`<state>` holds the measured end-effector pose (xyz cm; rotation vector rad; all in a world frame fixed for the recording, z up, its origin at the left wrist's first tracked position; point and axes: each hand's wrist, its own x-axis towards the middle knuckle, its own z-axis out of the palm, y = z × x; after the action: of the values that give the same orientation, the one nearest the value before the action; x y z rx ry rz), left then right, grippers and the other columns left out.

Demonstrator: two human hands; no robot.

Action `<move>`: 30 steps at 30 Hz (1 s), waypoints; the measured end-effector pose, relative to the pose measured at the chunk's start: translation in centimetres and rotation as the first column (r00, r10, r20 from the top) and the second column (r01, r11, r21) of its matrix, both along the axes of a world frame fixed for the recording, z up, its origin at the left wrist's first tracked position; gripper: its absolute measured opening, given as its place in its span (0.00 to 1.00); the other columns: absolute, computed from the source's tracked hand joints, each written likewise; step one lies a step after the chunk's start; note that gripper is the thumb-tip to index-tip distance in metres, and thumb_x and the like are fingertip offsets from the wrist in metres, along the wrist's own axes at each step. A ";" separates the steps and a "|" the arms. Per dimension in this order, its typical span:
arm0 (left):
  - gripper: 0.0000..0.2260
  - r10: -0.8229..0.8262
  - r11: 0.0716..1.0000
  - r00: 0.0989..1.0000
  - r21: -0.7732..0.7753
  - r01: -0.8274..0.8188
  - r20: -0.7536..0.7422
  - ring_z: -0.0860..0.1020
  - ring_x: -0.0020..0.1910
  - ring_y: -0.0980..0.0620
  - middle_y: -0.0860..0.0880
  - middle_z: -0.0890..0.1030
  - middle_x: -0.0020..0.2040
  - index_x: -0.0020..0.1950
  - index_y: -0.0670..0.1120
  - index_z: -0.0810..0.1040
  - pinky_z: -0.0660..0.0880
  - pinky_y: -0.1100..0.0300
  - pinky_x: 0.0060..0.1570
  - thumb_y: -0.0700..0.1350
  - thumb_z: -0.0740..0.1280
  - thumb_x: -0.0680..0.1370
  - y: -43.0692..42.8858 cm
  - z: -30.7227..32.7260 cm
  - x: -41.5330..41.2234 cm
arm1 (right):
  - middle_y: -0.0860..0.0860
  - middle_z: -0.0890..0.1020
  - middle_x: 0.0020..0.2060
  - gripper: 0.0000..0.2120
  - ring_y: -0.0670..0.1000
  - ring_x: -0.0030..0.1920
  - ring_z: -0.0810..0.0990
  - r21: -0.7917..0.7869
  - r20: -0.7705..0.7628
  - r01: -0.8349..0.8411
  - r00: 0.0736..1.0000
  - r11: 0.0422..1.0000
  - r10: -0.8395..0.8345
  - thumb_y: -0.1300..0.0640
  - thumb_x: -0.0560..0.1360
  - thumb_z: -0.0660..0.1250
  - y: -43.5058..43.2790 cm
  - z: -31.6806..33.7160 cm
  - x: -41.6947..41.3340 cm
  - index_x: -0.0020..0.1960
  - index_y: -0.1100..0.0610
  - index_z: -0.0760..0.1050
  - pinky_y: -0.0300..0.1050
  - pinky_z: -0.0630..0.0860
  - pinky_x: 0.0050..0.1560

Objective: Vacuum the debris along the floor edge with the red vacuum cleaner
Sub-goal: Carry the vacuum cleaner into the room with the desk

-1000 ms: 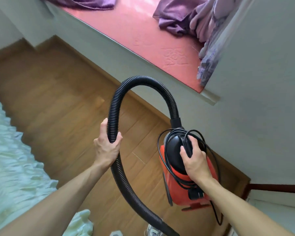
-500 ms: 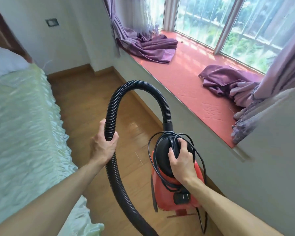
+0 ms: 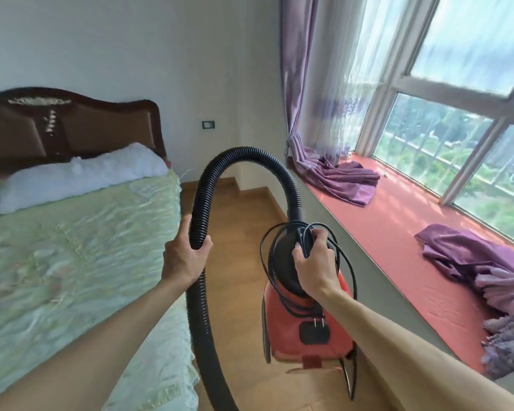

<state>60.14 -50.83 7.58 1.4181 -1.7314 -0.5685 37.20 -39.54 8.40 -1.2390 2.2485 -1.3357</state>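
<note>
The red vacuum cleaner (image 3: 306, 330) hangs above the wooden floor (image 3: 244, 241), carried by its black top handle. My right hand (image 3: 315, 262) grips that handle together with the coiled black power cord (image 3: 267, 262). A black ribbed hose (image 3: 247, 157) arches up from the vacuum's top and drops down on the left. My left hand (image 3: 184, 256) holds the hose partway down; its lower end runs out of the frame at the bottom. The plug (image 3: 314, 332) rests against the red body. No debris is visible on the floor strip.
A bed with a pale green cover (image 3: 80, 256) and a white pillow (image 3: 77, 173) fills the left. A low grey wall with a red window seat (image 3: 404, 232) runs along the right, purple curtains (image 3: 339, 176) piled on it. The floor strip between them is narrow.
The view has tilted upward from the floor to the bed, far wall and window. Both hands keep the same hold on the hose and handle, and the vacuum stays lifted.
</note>
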 end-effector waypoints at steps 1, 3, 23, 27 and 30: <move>0.22 0.007 1.000 1.000 -0.017 -0.007 -0.008 0.77 0.36 0.49 0.51 0.81 0.43 0.70 0.52 0.68 0.71 0.59 0.40 0.49 0.69 0.78 -0.6 1.3 1.6 | 0.46 0.76 0.36 0.14 0.43 0.35 0.76 -0.015 -0.004 -0.011 1.000 1.000 0.011 0.55 0.79 0.64 -1.1 1.4 1.3 0.62 0.52 0.65 0.45 0.72 0.41; 0.21 0.030 0.998 0.999 -0.053 -0.031 -0.016 0.76 0.36 0.50 0.53 0.80 0.43 0.69 0.51 0.69 0.70 0.60 0.40 0.48 0.69 0.78 -1.6 3.8 4.6 | 0.47 0.75 0.38 0.14 0.44 0.36 0.75 -0.039 -0.009 -0.041 0.999 0.998 0.041 0.55 0.79 0.64 -3.2 4.0 3.9 0.61 0.52 0.64 0.45 0.71 0.42; 0.23 0.525 0.827 0.849 -0.206 -0.523 -0.049 0.80 0.46 0.44 0.49 0.81 0.48 0.72 0.51 0.67 0.76 0.54 0.43 0.48 0.69 0.78 -0.5 21.6 34.2 | 0.54 0.76 0.41 0.15 0.56 0.37 0.80 -0.103 -0.047 -0.572 0.820 0.814 0.570 0.53 0.78 0.63 -16.1 21.5 31.1 0.62 0.51 0.63 0.61 0.82 0.34; 0.23 0.630 0.750 0.775 -0.223 -0.623 -0.046 0.81 0.35 0.51 0.53 0.81 0.41 0.71 0.54 0.66 0.75 0.58 0.35 0.49 0.69 0.78 2.2 23.2 39.9 | 0.52 0.74 0.43 0.15 0.55 0.38 0.79 -0.099 -0.058 -0.702 0.711 0.705 0.700 0.52 0.79 0.63 -16.5 22.6 36.6 0.62 0.49 0.63 0.61 0.82 0.35; 0.24 0.710 0.680 0.703 -0.231 -0.696 -0.029 0.79 0.35 0.55 0.56 0.78 0.41 0.72 0.53 0.66 0.73 0.60 0.32 0.48 0.69 0.78 5.6 23.6 43.8 | 0.54 0.75 0.42 0.12 0.56 0.37 0.80 -0.105 -0.051 -0.781 0.622 0.615 0.781 0.53 0.79 0.63 -16.0 23.1 41.1 0.59 0.51 0.63 0.61 0.82 0.35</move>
<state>103.94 -45.26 31.19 1.7889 -1.0907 0.1070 78.25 -55.59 31.48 -1.9369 1.2875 -1.0773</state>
